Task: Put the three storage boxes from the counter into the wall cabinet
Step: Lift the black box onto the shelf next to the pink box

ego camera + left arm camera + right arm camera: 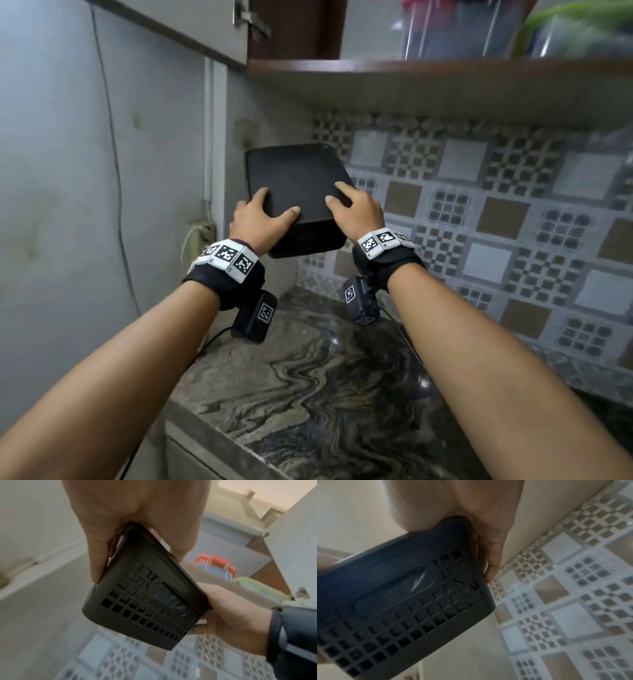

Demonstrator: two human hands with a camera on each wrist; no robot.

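Note:
A black storage box (298, 192) with a flat lid and lattice sides (145, 601) (399, 609) hangs in the air above the counter, tilted, below the wall cabinet's shelf (445, 68). My left hand (263, 219) grips its near left corner, thumb on the lid. My right hand (356, 209) grips its near right corner, fingers on the lid. Inside the open cabinet stand a clear box with a red lid (459, 31) (216, 566) and a green-lidded box (579, 31) (260, 589).
The marbled stone counter (325, 387) lies below my forearms. A patterned tile backsplash (496, 219) runs along the right. A grey wall (68, 171) with a cable and a socket (202, 236) stands left. The open cabinet door (191, 27) hangs at the top left.

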